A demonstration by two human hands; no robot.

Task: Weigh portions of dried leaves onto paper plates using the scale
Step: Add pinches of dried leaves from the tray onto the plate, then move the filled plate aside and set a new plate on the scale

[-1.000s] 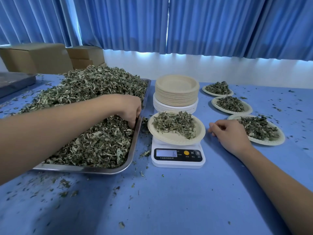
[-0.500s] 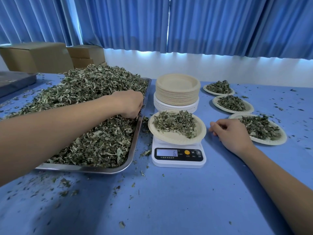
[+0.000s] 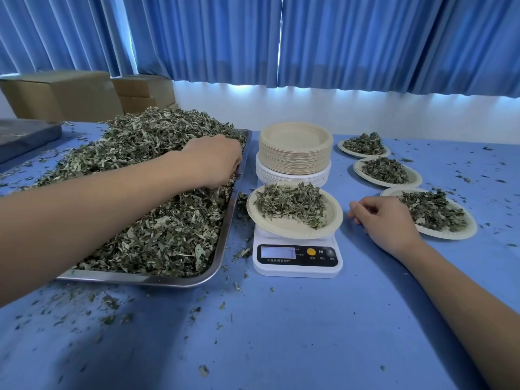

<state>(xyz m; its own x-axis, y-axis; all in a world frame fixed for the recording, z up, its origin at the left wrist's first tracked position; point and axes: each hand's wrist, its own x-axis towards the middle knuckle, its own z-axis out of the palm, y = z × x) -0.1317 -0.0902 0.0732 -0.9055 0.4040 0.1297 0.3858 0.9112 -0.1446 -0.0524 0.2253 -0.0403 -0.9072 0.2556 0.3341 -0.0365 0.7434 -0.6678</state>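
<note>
Right now my left hand (image 3: 213, 161) is down in the metal tray (image 3: 222, 243), fingers curled around a pinch of dried leaves (image 3: 168, 235) near its right edge. My right hand (image 3: 385, 223) rests loosely curled on the blue table (image 3: 281, 333), holding nothing, between the scale (image 3: 297, 263) and a filled plate (image 3: 450, 235). A paper plate (image 3: 284, 228) carrying a leaf portion sits on the scale
</note>
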